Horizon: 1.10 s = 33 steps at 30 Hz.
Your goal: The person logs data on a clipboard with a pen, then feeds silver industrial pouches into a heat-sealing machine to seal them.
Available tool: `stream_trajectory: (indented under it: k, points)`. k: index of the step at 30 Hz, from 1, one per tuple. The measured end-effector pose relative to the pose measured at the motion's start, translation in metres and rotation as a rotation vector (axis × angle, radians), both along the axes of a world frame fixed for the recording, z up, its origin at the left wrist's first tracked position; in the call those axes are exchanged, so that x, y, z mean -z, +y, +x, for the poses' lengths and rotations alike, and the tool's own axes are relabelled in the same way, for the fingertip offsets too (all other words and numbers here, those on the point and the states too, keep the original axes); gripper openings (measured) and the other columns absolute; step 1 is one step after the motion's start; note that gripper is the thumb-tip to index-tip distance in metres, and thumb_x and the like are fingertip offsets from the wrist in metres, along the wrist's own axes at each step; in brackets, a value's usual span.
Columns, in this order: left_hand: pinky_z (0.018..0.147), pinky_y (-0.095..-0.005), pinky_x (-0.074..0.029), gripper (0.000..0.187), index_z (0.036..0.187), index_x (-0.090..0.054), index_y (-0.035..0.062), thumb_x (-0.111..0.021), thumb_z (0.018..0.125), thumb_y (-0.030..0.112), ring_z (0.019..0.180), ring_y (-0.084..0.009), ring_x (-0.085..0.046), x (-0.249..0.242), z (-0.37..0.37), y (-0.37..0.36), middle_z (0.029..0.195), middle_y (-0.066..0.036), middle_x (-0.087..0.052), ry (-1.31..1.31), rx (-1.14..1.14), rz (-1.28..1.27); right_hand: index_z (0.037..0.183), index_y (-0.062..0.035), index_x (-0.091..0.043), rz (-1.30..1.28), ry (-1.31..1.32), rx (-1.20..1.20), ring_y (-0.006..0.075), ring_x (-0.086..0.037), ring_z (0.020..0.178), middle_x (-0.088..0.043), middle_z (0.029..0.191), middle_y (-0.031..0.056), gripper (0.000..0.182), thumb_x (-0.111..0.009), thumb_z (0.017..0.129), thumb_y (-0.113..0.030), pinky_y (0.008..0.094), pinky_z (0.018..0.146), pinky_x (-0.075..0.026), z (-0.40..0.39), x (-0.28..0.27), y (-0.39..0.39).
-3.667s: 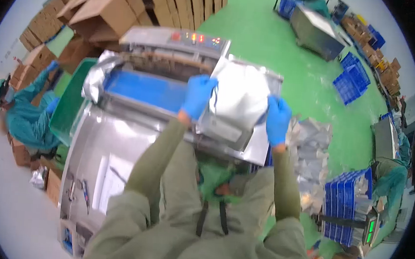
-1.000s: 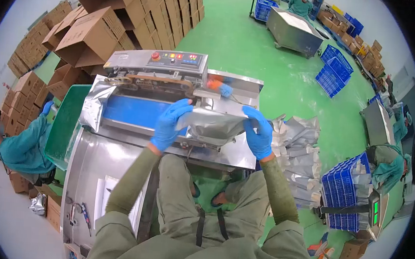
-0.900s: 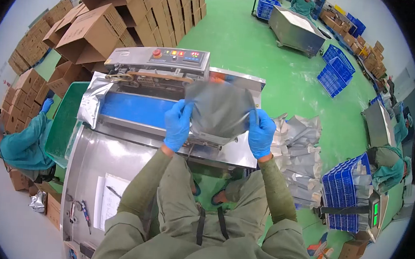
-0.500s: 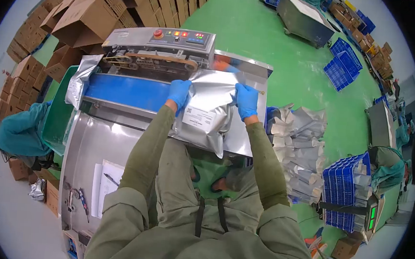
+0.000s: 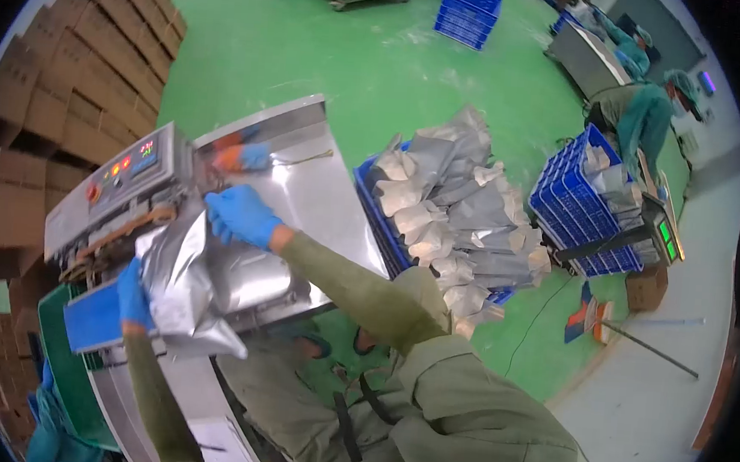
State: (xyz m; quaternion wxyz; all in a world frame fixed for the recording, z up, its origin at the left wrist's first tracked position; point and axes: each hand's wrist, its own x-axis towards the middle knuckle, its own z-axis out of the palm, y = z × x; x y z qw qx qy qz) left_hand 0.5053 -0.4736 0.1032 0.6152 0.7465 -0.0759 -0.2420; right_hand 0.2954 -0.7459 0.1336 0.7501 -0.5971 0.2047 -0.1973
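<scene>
A silver foil pouch (image 5: 179, 279) lies at the sealing machine (image 5: 132, 193), its upper edge towards the machine's belts and its lower corner hanging over the front. My left hand (image 5: 133, 295), in a blue glove, grips the pouch's left side above the blue conveyor belt (image 5: 93, 319). At the upper right corner of the pouch, my right hand (image 5: 241, 215), also blue-gloved, has its fingers curled together on the edge. The fingertips are partly hidden. A blurred orange and blue item (image 5: 242, 158) sits just beyond, on the steel plate (image 5: 335, 237).
Right of the machine, a blue crate (image 5: 372, 201) is heaped with silver pouches (image 5: 466, 212). Further right, a scale with a green display (image 5: 666, 239) stands beside another blue crate (image 5: 574, 189), where a person (image 5: 648, 122) bends over. Cardboard boxes (image 5: 80, 82) are stacked at left.
My view has swung to the right, bringing the heaped pouches nearer the centre. Both hands remain at the pouch, the left now lower on its side and the right curled at its corner.
</scene>
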Motion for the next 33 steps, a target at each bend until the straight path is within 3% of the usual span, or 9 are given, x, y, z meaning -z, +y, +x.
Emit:
stream_trajectory:
  k: [1, 3, 6, 7, 12, 18, 22, 27, 33]
  points:
    - [0.074, -0.0294, -0.046, 0.035, 0.105, -0.07, -0.0007, -0.058, 0.096, 0.031, 0.081, -0.012, -0.056, 0.01, 0.017, 0.026, 0.093, -0.004, -0.065, -0.049, -0.014, 0.04, 0.078, 0.0002, -0.067, 0.149, -0.038, 0.049, 0.0335, -0.067, 0.07, -0.067, 0.078, 0.0216, 0.03, -0.054, 0.092, -0.023, 0.0432, 0.068, -0.053, -0.041, -0.024, -0.02]
    - [0.077, -0.0266, -0.047, 0.034, 0.114, -0.068, 0.0015, -0.053, 0.1, 0.029, 0.086, -0.012, -0.058, 0.031, 0.05, 0.079, 0.096, -0.004, -0.065, -0.143, -0.046, 0.125, 0.087, -0.0028, -0.069, -1.157, 0.085, 0.483, 0.0328, -0.065, 0.079, -0.066, 0.082, 0.0183, 0.016, -0.059, 0.085, -0.016, 0.0426, 0.075, -0.052, -0.097, 0.035, -0.116]
    - [0.082, -0.0285, -0.047, 0.034, 0.116, -0.065, -0.0007, -0.046, 0.103, 0.024, 0.092, -0.0149, -0.058, -0.02, -0.021, 0.104, 0.101, -0.007, -0.063, -0.644, -0.288, 0.199, 0.08, -0.0065, -0.069, -1.224, 1.038, 0.752, 0.0302, -0.063, 0.083, -0.064, 0.086, 0.0152, 0.023, -0.07, 0.073, -0.029, 0.0434, 0.071, -0.048, -0.211, 0.062, -0.246]
    - [0.082, -0.0292, -0.047, 0.033, 0.116, -0.065, -0.0013, -0.046, 0.103, 0.023, 0.092, -0.0158, -0.058, -0.036, -0.04, 0.099, 0.103, -0.007, -0.062, -0.705, -0.352, 0.237, 0.077, -0.0095, -0.071, -1.61, 0.817, 1.073, 0.0328, -0.063, 0.076, -0.066, 0.078, 0.014, 0.027, -0.072, 0.071, -0.036, 0.0453, 0.069, -0.049, -0.24, 0.096, -0.27]
    - [0.085, -0.0346, -0.047, 0.03, 0.116, -0.063, -0.0036, -0.049, 0.102, 0.019, 0.098, -0.0209, -0.057, -0.079, -0.121, 0.053, 0.104, -0.009, -0.062, -0.964, -0.515, 0.198, 0.08, -0.0091, -0.073, -1.218, 0.805, 0.594, 0.0399, -0.061, 0.066, -0.066, 0.074, 0.0176, 0.027, -0.067, 0.078, -0.035, 0.0486, 0.064, -0.05, -0.265, 0.15, -0.319]
    - [0.096, -0.0354, -0.044, 0.024, 0.113, -0.061, -0.0025, -0.058, 0.092, 0.009, 0.106, -0.0227, -0.057, -0.073, -0.222, -0.048, 0.111, -0.012, -0.061, -0.732, 0.143, -0.111, 0.061, -0.0062, -0.065, -1.504, 0.328, 0.297, 0.0384, -0.06, 0.065, -0.061, 0.067, 0.0171, 0.029, -0.066, 0.076, -0.031, 0.0479, 0.06, -0.049, -0.216, -0.057, -0.232]
    - [0.11, -0.0414, -0.036, 0.097, 0.143, -0.038, 0.0, -0.089, 0.065, 0.023, 0.132, -0.0334, -0.044, -0.1, -0.256, -0.147, 0.141, -0.018, -0.046, -0.899, 0.455, -0.087, 0.058, -0.0038, -0.058, -1.668, -0.007, -0.025, 0.0351, -0.055, 0.065, -0.057, 0.068, 0.0153, 0.025, -0.07, 0.07, -0.022, 0.044, 0.056, -0.044, -0.194, -0.203, -0.119]
    - [0.104, -0.0392, -0.044, 0.106, 0.142, -0.039, -0.0004, -0.095, 0.057, 0.028, 0.123, -0.0283, -0.053, -0.148, -0.217, -0.144, 0.134, -0.016, -0.053, -0.64, 0.501, -0.198, 0.052, -0.0077, -0.058, -1.754, -0.41, -0.253, 0.0309, -0.055, 0.071, -0.055, 0.071, 0.0121, 0.03, -0.071, 0.068, -0.028, 0.0422, 0.061, -0.044, -0.166, -0.256, -0.008]
    - [0.1, -0.0375, -0.047, 0.095, 0.137, -0.045, 0.0005, -0.094, 0.059, 0.025, 0.116, -0.0217, -0.057, -0.048, -0.19, -0.043, 0.13, -0.013, -0.057, -0.699, 0.265, -0.063, 0.129, -0.0107, -0.057, -1.114, -0.44, 0.201, 0.0324, -0.058, 0.114, -0.055, 0.128, 0.0168, 0.059, -0.072, 0.072, -0.009, 0.0384, 0.097, -0.045, -0.162, -0.195, 0.032]
